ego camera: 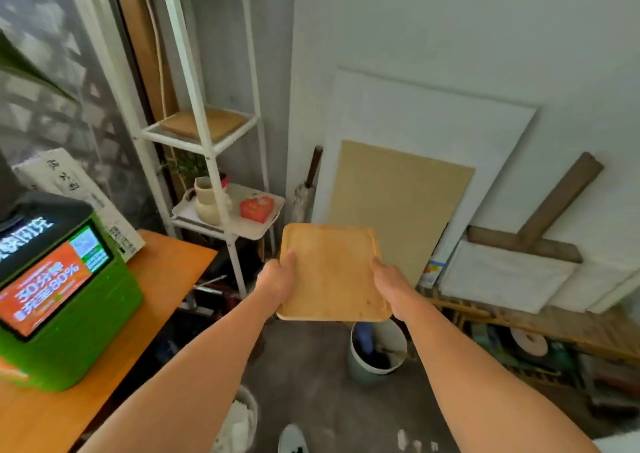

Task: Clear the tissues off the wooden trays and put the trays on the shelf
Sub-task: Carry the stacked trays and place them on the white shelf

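Note:
I hold a square wooden tray (332, 272) with rounded corners out in front of me, flat and bare, no tissue on it. My left hand (277, 281) grips its left edge with the thumb on top. My right hand (389, 286) grips its right edge the same way. The white metal shelf (204, 134) stands to the upper left of the tray. A second wooden tray (204, 123) lies on the shelf's middle level. The tray in my hands is lower than that level and to its right.
The shelf's lower level holds a cream vase (207, 203) and a red item (257, 207). A green machine with a screen (59, 300) sits on the orange table (166, 272) at left. A bucket (375, 355) and a white bin with tissues (242, 421) stand on the floor. Boards (398, 203) lean on the wall.

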A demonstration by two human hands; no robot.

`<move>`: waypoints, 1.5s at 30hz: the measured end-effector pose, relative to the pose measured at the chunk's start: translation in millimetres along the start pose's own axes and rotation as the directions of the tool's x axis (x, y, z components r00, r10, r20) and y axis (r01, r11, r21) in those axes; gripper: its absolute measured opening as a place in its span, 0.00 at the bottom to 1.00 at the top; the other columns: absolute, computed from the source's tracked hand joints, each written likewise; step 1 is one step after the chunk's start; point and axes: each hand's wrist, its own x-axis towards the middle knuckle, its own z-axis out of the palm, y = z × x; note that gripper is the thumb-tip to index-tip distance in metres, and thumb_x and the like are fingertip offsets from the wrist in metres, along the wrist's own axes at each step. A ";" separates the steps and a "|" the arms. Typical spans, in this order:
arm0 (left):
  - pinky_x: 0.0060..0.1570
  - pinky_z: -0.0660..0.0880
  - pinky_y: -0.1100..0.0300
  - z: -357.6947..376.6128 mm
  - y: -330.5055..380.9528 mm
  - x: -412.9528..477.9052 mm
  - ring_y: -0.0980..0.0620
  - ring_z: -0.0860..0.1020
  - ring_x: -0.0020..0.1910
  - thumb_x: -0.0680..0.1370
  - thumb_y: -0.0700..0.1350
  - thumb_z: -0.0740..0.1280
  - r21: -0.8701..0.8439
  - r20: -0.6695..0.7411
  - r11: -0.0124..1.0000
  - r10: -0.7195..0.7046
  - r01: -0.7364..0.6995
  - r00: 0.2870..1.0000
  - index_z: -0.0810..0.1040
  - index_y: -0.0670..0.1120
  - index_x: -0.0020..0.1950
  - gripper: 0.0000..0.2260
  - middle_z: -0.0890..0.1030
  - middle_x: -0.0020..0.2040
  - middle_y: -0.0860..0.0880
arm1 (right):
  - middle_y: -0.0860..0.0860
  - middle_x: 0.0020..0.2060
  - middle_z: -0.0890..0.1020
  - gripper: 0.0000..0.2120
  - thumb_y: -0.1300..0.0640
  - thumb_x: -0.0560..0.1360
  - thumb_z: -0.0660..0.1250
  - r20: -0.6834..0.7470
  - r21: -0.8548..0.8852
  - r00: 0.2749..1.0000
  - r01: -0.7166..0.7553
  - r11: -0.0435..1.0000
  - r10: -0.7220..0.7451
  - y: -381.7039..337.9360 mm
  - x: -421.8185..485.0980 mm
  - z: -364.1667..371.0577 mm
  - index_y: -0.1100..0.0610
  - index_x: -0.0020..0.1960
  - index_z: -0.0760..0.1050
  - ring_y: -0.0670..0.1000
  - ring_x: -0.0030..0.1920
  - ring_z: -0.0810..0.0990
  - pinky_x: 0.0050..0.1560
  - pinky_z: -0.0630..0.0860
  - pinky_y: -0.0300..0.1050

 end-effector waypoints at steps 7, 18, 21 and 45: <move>0.60 0.71 0.49 -37.3 108.1 111.6 0.41 0.73 0.62 0.79 0.65 0.51 -0.018 -0.136 1.000 -0.009 0.007 0.991 0.66 0.40 0.73 0.34 0.74 0.66 0.40 | 0.59 0.67 0.75 0.29 0.41 0.82 0.52 0.079 0.018 0.995 0.056 0.998 -0.057 -134.9 122.4 9.4 0.61 0.74 0.65 0.59 0.59 0.76 0.57 0.73 0.52; 0.59 0.74 0.47 -140.3 225.6 256.9 0.41 0.76 0.58 0.81 0.58 0.55 -0.184 -0.460 0.982 -0.049 -0.041 0.887 0.66 0.39 0.72 0.27 0.76 0.62 0.41 | 0.61 0.72 0.70 0.31 0.42 0.82 0.54 0.326 -0.132 0.894 0.366 0.921 -0.308 -364.3 267.8 85.0 0.63 0.76 0.60 0.61 0.68 0.72 0.69 0.69 0.55; 0.51 0.72 0.53 -139.0 239.9 274.3 0.44 0.75 0.55 0.83 0.54 0.54 -0.162 -0.464 0.986 -0.039 -0.041 0.885 0.64 0.41 0.73 0.24 0.74 0.61 0.43 | 0.61 0.72 0.69 0.30 0.44 0.83 0.54 0.342 -0.176 0.879 0.406 0.897 -0.331 -390.7 288.4 89.8 0.64 0.76 0.61 0.61 0.69 0.71 0.69 0.68 0.54; 0.60 0.73 0.46 -215.3 252.2 447.7 0.45 0.75 0.56 0.80 0.46 0.61 -0.561 -0.804 0.811 -0.485 -0.168 0.344 0.76 0.46 0.62 0.13 0.78 0.58 0.45 | 0.58 0.57 0.81 0.23 0.47 0.79 0.64 0.748 -0.219 0.619 0.571 0.791 -0.239 -561.5 478.7 331.5 0.60 0.69 0.73 0.60 0.56 0.79 0.62 0.75 0.60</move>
